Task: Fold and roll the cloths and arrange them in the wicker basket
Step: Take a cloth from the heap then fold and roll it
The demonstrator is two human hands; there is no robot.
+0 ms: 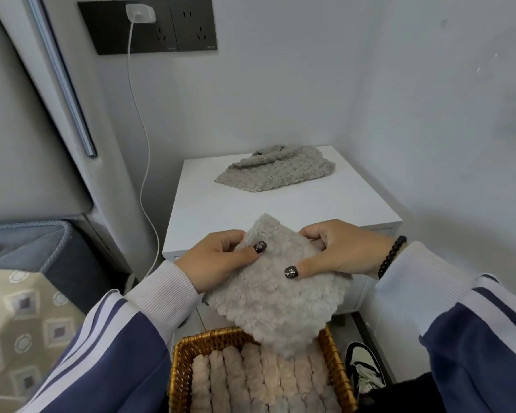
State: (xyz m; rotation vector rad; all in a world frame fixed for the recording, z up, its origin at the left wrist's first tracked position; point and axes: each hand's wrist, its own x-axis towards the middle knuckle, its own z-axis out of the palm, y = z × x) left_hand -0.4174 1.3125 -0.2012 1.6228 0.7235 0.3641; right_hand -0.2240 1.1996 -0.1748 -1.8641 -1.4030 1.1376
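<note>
**Both hands pinching a fluffy cloth above the basket**

The left hand (218,257) and the right hand (340,251) are holding one beige fluffy cloth (277,293) between them — each thumb is lying on the near face while the other fingers are curling behind the upper edge, so both hands are gripping it. The cloth is hanging in the air with its lower corner dipping just over the far rim of the wicker basket (181,362), which is sitting at 6 o'clock in the view. Inside the basket, rolled cloths (251,380) are lying side by side in a tight row, touching one another.

At 12 o'clock from the hands, a crumpled grey cloth (276,168) is resting on the far part of the white cabinet (221,213), well apart from the held one. A black bead bracelet (392,256) is circling the right wrist. At 11 o'clock, a white charger (140,14) is sitting in the dark wall socket — its cable (143,150) is trailing down beside the cabinet. At 4 o'clock, a sneaker (365,368) is showing beside the basket.
</note>
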